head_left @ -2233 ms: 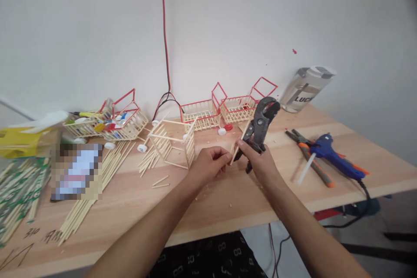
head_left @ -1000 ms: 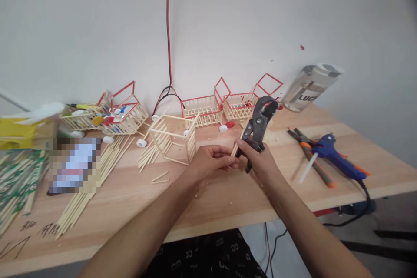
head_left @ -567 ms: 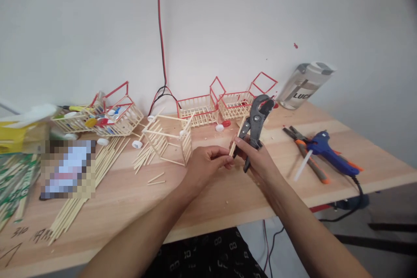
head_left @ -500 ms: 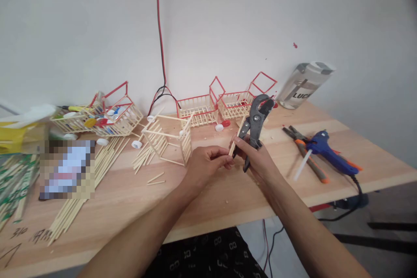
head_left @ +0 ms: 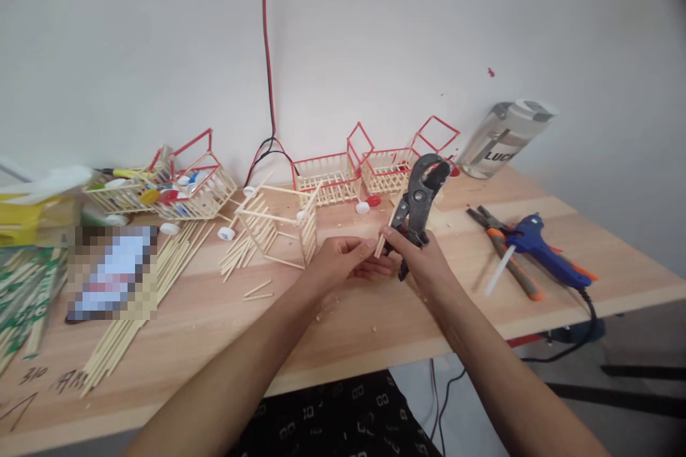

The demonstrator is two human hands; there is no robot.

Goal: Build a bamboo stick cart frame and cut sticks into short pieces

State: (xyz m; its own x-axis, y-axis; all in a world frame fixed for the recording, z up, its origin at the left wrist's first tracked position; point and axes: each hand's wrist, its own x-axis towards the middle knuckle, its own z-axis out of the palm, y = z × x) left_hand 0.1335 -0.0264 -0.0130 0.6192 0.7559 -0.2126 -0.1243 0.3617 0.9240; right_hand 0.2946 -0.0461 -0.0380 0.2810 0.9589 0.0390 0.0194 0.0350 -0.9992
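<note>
My left hand (head_left: 343, 262) is over the middle of the table (head_left: 375, 328), thumb and forefinger pinched narrow on the lower end of a short stick (head_left: 388, 227). The stick is up in the air above the tabletop, tilted up and away to the right, and it runs close along the left side of the cutter (head_left: 421, 201); I cannot tell whether the two touch. My right hand (head_left: 424, 264) is wrapped tight round the cutter's black handles, with its hooked head standing up above my knuckles, and the fingertips of both hands meet at the stick's lower end. Whether the cutter's mouth is open or closed I cannot tell from here. Just left of my left hand a bare cube frame (head_left: 279, 225) of sticks stands on the table, with two short offcuts (head_left: 258, 290) lying in front of it. Behind it, against the wall, stand two red-edged baskets (head_left: 328, 182), with a red cable (head_left: 266, 50) hanging down the wall above them. Well to my right lie orange pliers (head_left: 506, 251) and a blue glue gun (head_left: 544, 251), touching each other, and a bottle (head_left: 504, 139) leans against the wall beyond them. On the far left a long heap of sticks (head_left: 142, 303) lies across the table.
</note>
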